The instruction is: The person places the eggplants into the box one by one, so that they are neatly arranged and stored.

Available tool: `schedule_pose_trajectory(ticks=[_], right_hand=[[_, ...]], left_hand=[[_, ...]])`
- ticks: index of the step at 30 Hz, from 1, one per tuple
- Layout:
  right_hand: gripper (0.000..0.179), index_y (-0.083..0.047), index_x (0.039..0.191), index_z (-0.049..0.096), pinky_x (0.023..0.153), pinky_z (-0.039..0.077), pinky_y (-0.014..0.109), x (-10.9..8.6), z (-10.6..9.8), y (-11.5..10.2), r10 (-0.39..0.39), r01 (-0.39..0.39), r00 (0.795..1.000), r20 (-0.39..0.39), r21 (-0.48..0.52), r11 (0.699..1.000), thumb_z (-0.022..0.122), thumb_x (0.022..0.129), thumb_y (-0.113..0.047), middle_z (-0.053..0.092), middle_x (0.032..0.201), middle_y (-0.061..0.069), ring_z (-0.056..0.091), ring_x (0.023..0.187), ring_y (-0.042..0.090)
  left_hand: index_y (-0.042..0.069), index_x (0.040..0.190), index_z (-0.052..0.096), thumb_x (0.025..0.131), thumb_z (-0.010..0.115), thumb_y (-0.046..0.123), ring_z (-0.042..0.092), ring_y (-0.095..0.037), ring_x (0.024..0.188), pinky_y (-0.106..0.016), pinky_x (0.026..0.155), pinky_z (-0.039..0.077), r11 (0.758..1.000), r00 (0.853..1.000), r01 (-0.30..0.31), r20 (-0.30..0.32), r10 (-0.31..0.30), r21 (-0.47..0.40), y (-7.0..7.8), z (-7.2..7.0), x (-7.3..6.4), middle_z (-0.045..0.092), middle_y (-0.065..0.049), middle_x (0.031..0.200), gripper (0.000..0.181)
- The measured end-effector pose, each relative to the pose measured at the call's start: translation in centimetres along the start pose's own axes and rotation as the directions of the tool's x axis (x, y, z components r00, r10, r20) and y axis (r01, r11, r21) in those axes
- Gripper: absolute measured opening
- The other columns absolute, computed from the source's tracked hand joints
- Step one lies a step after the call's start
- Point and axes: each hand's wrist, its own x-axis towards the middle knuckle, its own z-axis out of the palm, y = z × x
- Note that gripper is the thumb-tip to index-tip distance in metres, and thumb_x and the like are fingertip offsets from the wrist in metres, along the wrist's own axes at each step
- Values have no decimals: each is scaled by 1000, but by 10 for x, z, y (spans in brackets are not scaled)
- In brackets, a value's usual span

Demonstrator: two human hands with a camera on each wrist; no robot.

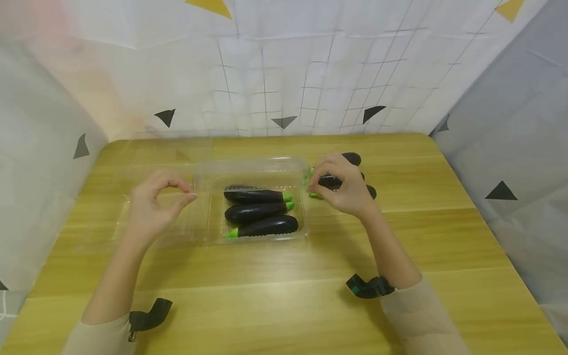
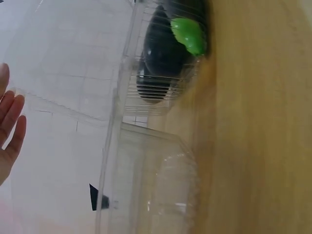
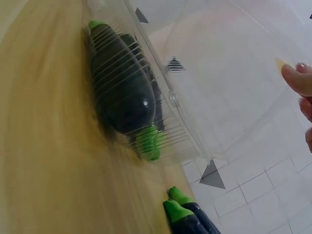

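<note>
A clear plastic box (image 1: pixel 307 217) holds three dark eggplants (image 1: pixel 255 212) with green caps. My left hand (image 1: pixel 153 202) is raised at the box's left side, thumb and index fingertips close together. Over the box's right edge my right hand (image 1: pixel 341 183) is raised in a like pinch. A faint clear plastic film (image 3: pixel 234 92) spans above the box rim toward my right fingertips in the right wrist view. In the left wrist view a thin jagged edge of clear film (image 2: pixel 58 105) runs from my left fingertips toward the rim.
To the left is an empty clear plastic piece (image 1: pixel 133 217), hard to see against the wooden table (image 1: pixel 275 296). More eggplants (image 1: pixel 353 159) lie behind my right hand, partly hidden by it. White patterned curtains (image 1: pixel 284 64) hang behind and at both sides.
</note>
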Motion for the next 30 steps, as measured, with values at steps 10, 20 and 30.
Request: schedule_pose_trajectory(ticks=[10, 20, 30], right_hand=[[33, -7, 70, 64, 79, 44, 25, -15, 0, -32, 60, -67, 975, 214, 22, 998, 81, 58, 19, 60, 77, 5, 53, 82, 22], [33, -15, 66, 67, 85, 46, 28, -54, 11, 0, 126, -127, 951, 283, -16, 992, 83, 60, 14, 64, 86, 1, 57, 88, 20], [31, -20, 68, 67, 87, 48, 29, -62, 12, 2, 178, -168, 933, 312, -61, 984, 83, 64, 6, 62, 90, -10, 55, 93, 12]], left_hand=[[11, 74, 64, 61, 83, -10, 62, -19, 83, -11, 85, 45, 971, 965, -225, 160, 210, 80, -10, 6, -38, 65, -1, 87, 31], [12, 76, 67, 53, 90, 1, 62, -19, 83, -26, 73, 53, 910, 940, -308, 236, 246, 280, -17, 15, -65, 65, 1, 89, 34], [7, 80, 67, 60, 86, 10, 63, -23, 81, -37, 71, 56, 892, 922, -343, 289, 259, 294, -20, 19, -71, 64, -4, 91, 28]])
